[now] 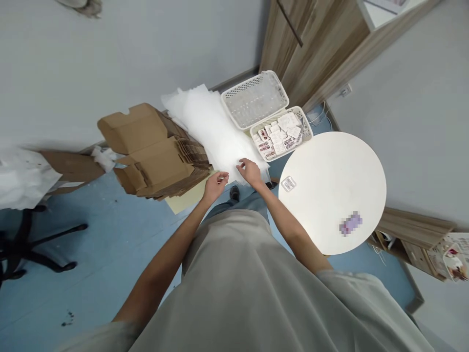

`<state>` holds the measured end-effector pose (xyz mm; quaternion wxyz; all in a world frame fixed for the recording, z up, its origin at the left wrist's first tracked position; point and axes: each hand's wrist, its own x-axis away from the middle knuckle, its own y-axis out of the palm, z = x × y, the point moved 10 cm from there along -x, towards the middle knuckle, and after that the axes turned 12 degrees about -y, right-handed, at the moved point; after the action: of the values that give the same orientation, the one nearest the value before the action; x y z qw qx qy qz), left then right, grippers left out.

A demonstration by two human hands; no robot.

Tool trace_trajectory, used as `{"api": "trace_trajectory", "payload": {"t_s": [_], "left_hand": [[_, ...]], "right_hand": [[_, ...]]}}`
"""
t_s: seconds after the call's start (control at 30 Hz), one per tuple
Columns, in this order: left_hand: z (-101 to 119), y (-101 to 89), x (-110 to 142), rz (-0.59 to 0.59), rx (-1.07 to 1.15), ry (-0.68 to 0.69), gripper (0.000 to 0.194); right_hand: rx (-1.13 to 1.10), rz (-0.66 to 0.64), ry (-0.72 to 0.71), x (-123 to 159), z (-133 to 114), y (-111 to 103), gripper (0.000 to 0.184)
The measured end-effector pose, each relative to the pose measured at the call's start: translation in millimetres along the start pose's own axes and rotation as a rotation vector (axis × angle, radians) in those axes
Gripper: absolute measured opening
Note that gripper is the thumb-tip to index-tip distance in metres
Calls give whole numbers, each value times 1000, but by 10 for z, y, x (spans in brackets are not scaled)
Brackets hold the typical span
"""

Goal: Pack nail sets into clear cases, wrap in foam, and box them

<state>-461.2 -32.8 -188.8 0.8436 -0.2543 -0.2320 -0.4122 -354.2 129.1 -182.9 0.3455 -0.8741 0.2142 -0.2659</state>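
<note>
A stack of white foam sheets (pixel 210 124) lies on the floor ahead of me. My left hand (pixel 215 183) reaches to its near edge, fingers curled in a pinch on the edge of a sheet. My right hand (pixel 250 171) rests on the same near edge, fingers bent and pressing on the top sheet. Both forearms stretch down from my grey shirt.
Flat brown cardboard boxes (pixel 157 156) are piled left of the sheets. Two white baskets stand behind: one (pixel 254 98) with clear items, one (pixel 282 134) with small packets. A round white table (pixel 333 190) carries a small packet (pixel 288 183). A wooden cabinet (pixel 311 44) stands beyond; a chair base (pixel 32 244) at left.
</note>
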Motion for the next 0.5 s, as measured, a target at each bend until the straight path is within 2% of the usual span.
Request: {"api": "trace_trajectory", "payload": {"t_s": [0.1,0.2,0.33,0.5], "left_hand": [[-125,-268,116,56,95,-30,43],[-266,-391,197,86,160,-75,45],[-311,-376,214,92,193,-79,44],[-138,-252,126,69,206,-21,42]], "right_hand": [[157,-78,10,-351,-220,154,40],[280,-139,48,-538,-300,262,40],[353,-165,42,-580,-334,299,25],[377,-127,26,-484,-317,196,27]]}}
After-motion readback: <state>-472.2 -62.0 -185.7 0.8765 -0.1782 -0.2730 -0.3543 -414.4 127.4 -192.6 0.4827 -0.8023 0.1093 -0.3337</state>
